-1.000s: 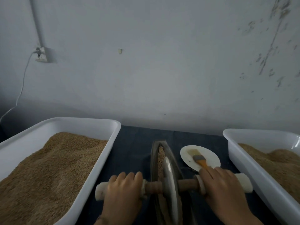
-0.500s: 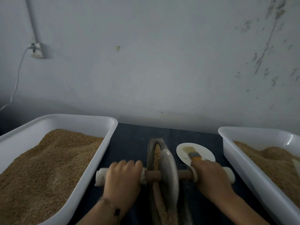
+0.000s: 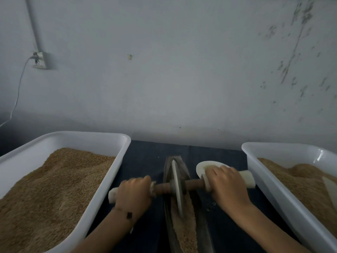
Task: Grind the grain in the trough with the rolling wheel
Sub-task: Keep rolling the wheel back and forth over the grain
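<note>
From the head camera, the trough (image 3: 184,221) is lying on a dark cloth (image 3: 145,161), its long axis running away from the person toward the wall. It is narrow, boat-shaped and dull grey, and tan grain (image 3: 185,232) is filling its near part. The rolling wheel (image 3: 176,187), a thin pale disc, is standing on edge in the trough's far half, in line with it. Its brown wooden axle (image 3: 194,184) is crossing the trough from side to side, tilted with the right end farther away, and is ending in pale cylindrical grips.

The left hand (image 3: 135,193) is curling round the left grip (image 3: 112,194), and the right hand (image 3: 228,185) is wrapping round the right grip (image 3: 246,178); both are holding firmly.

A round white plate (image 3: 201,168) is sitting just beyond the right hand, partly hidden by it. A white plastic tub (image 3: 116,161) heaped with grainy brown material is flanking the trough on the left, and a second tub (image 3: 259,167) on the right. A wall socket (image 3: 40,60) with a cable is hanging on the scuffed grey wall.
</note>
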